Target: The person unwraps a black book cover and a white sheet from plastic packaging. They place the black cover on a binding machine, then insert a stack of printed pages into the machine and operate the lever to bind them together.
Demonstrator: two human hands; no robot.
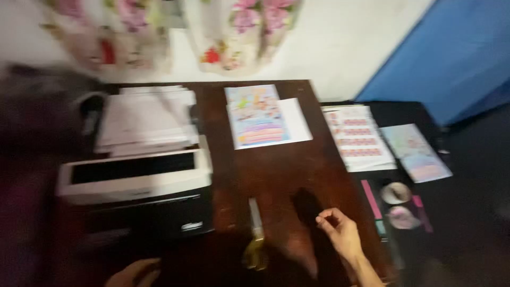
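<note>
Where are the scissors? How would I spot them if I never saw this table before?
Look at the dark brown wooden table, near its front edge, between the printer and the person's right hand. The scissors lie there with their pale blade pointing away. Their yellow handles are the only yellow thing nearby.

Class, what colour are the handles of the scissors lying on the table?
Yellow, on the scissors; the head view shows it, though blurred.

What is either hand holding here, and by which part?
Nothing visible in either hand. The right hand hovers loosely curled over the wooden table, beside the scissors, apart from them. The left hand, at the picture's bottom edge, shows nothing held.
</note>
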